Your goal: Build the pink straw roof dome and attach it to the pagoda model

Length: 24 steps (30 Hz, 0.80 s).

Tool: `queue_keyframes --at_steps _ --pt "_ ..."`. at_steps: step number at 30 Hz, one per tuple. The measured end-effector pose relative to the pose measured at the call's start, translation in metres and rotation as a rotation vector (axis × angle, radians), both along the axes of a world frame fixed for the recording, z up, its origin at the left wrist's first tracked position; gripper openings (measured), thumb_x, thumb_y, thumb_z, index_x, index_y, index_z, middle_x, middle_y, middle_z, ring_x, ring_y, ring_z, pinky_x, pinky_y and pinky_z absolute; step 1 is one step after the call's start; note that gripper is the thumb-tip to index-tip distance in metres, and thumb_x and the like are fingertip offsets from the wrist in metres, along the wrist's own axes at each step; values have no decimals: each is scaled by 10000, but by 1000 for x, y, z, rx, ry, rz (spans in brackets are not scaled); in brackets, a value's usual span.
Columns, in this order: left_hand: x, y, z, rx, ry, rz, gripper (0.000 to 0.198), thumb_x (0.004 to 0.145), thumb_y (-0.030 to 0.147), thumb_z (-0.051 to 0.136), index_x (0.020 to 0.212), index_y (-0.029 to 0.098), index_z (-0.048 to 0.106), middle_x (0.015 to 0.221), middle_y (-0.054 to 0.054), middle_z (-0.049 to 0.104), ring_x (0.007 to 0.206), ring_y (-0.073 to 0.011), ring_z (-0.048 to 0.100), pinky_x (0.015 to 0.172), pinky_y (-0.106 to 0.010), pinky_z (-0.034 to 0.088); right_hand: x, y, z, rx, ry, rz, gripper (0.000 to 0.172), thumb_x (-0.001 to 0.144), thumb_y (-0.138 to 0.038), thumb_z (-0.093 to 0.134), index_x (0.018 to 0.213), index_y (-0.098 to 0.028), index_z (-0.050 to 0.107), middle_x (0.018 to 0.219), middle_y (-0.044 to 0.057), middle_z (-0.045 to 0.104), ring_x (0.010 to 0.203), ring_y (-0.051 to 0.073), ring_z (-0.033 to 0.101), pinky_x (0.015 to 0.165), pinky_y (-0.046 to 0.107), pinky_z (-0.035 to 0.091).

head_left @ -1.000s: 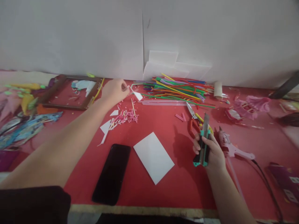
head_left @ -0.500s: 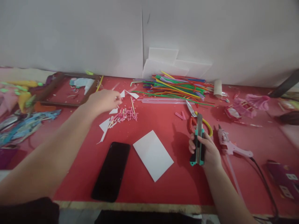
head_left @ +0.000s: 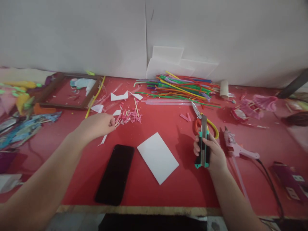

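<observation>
My right hand grips a black and teal utility knife upright, its metal blade end pointing away from me. Just beyond it lie scissors with red and yellow handles. On the left, my left hand is closed with fingertips pinched, low over white paper scraps beside a pile of small pink pieces; anything between the fingers is hidden. A white rectangular card lies flat between my hands. Next to it is a black phone.
Colourful pipe cleaners heap by the wall, with white sheets leaning behind. A pink glue gun and its cord lie at right, near a purple box. A brown frame sits at back left.
My left hand has come back toward me and slightly left, uncovering a white scrap behind it and covering another nearer one. My right hand keeps the knife in nearly the same place.
</observation>
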State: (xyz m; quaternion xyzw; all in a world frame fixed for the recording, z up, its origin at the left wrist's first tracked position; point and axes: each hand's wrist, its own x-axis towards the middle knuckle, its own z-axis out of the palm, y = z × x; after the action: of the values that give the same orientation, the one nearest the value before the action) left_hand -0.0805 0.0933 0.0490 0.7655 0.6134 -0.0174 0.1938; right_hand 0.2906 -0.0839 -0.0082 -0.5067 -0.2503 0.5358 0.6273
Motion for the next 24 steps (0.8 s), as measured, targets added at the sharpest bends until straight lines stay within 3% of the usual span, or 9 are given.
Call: queue_keyframes --at_steps 6,12,15,17,20,24 --pt "6 -13 13 -14 39 53 115 701 324 656 732 218 626 774 -26 719 752 -241 627 651 -306 389 0 0 -1 -4 -27 6 161 801 -288 592 943 -255 522 798 -32 577 510 97 502 411 230 421" --pt "21 -33 21 -63 -265 45 271 812 414 594 1011 234 631 1000 -26 747 948 -207 695 871 -317 532 1 -1 -1 -61 -149 31 229 800 -357 616 989 -256 535 783 -37 598 520 112 531 434 250 441" --pt "38 -49 19 -125 -439 3 370 812 453 598 1119 248 634 967 -19 751 900 -186 724 856 -302 578 -1 -2 1 -131 -262 90 250 813 -358 681 996 -214 591 766 -1 667 602 141 603 522 263 483" --pt "51 -60 17 -219 -678 -1 363 790 428 651 1089 222 651 912 -38 749 829 -197 734 779 -311 611 -4 1 3 -143 -474 165 258 856 -358 666 1049 -200 601 801 28 717 736 169 666 651 279 514" --pt "71 -72 12 -302 -875 -22 283 802 368 687 1037 211 677 842 -29 737 753 -175 724 669 -272 619 -8 12 3 -65 -999 296 274 931 -382 560 1145 -213 591 913 52 743 879 203 698 773 326 529" --pt "96 -83 0 -257 -978 8 268 798 371 727 990 185 708 876 -40 744 691 -140 694 563 -210 583 -13 31 2 16 -1272 232 199 874 -328 618 998 -192 693 980 108 699 957 281 656 889 455 509"
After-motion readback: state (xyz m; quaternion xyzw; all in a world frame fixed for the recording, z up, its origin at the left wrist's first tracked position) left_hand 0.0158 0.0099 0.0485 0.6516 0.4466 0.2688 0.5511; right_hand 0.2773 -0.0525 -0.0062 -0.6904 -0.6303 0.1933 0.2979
